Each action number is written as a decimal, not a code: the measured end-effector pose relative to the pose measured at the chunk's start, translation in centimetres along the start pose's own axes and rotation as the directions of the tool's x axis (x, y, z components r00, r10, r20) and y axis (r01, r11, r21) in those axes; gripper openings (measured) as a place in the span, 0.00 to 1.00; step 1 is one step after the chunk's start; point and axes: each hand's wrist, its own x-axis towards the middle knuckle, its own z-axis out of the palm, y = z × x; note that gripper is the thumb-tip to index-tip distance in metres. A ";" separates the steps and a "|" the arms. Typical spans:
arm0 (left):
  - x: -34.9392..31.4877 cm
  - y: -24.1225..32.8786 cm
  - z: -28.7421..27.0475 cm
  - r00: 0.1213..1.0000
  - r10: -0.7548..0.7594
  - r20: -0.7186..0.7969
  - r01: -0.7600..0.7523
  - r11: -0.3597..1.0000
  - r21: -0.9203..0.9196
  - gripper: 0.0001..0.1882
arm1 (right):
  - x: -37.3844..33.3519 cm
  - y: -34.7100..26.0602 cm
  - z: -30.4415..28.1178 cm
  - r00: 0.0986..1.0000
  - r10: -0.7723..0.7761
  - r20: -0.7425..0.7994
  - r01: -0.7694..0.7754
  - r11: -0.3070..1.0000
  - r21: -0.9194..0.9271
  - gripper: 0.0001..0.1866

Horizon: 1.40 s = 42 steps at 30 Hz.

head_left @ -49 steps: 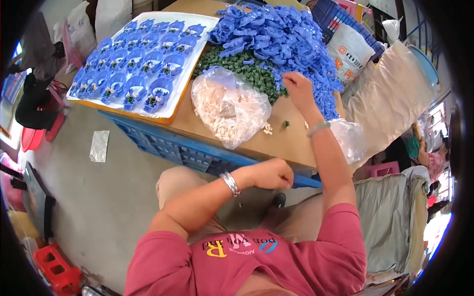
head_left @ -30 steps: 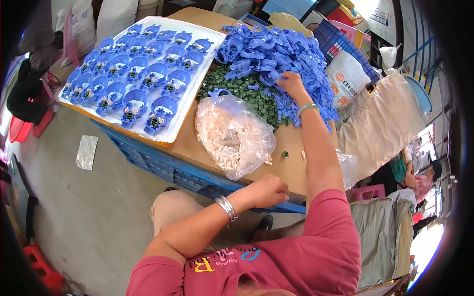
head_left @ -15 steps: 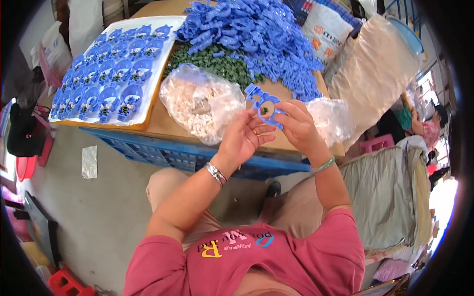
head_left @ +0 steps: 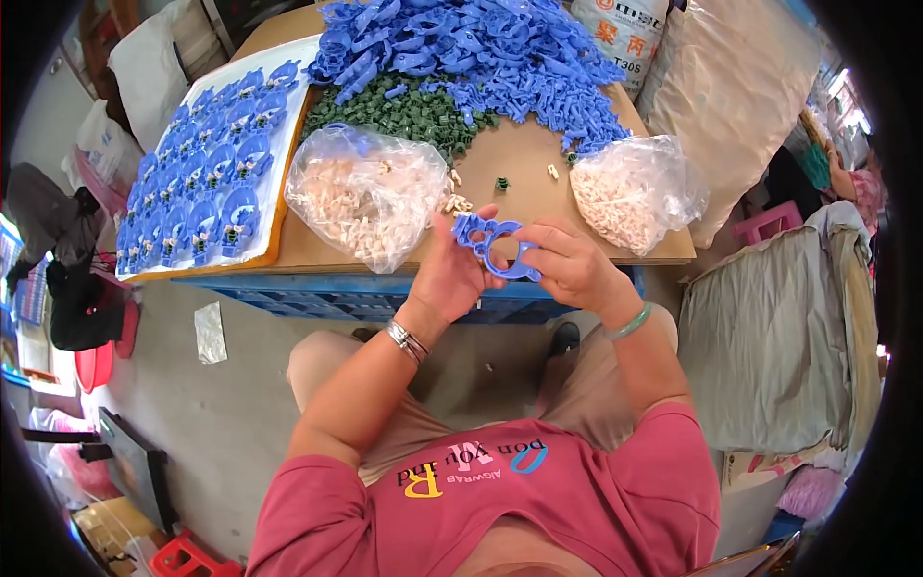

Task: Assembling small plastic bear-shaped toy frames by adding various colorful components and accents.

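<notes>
A blue plastic frame with a large round hole (head_left: pixel 501 268) is held up in front of the table's near edge. My right hand (head_left: pixel 575 266) pinches its right side between thumb and fingers. The narrower, knobbed left end lies in my left hand (head_left: pixel 447 277), whose fingers curl partly behind it; their exact grip is partly hidden. Just beyond my hands, a small dark green piece (head_left: pixel 502 184) and a few cream pieces (head_left: pixel 459 203) lie loose on the tabletop (head_left: pixel 527 154).
Clear bags of cream pieces stand left (head_left: pixel 370 207) and right (head_left: pixel 625 197). Behind are a green parts heap (head_left: pixel 404 120) and a large blue parts heap (head_left: pixel 461 58). A white board (head_left: pixel 274 144) bears rows of blue assemblies. A blue crate (head_left: pixel 317 300) is under the tabletop.
Both hands have come lower and nearer to me with the blue frame. The frame's left end has moved into my left hand. My view has also shifted, showing more of the tabletop.
</notes>
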 end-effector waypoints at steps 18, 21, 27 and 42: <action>0.2 2.4 -0.9 0.990 -0.088 0.112 0.105 0.982 -0.159 0.18 | 0.9 8.1 3.3 0.666 0.692 -0.279 -0.585 0.716 0.382 0.15; 0.5 2.2 -1.1 0.992 -0.059 0.109 0.075 0.987 -0.144 0.18 | 1.6 7.9 5.0 0.774 0.579 -0.255 -0.558 0.815 0.158 0.14; 0.4 1.8 -0.7 0.988 -0.073 0.139 0.093 0.985 -0.142 0.18 | 2.0 8.1 5.4 0.925 0.345 -0.162 -0.374 0.902 -0.215 0.11; 0.5 1.4 -0.2 0.993 -0.067 0.095 0.070 0.997 -0.032 0.17 | 4.4 0.4 -0.2 0.990 0.137 0.036 -0.140 0.986 0.093 0.12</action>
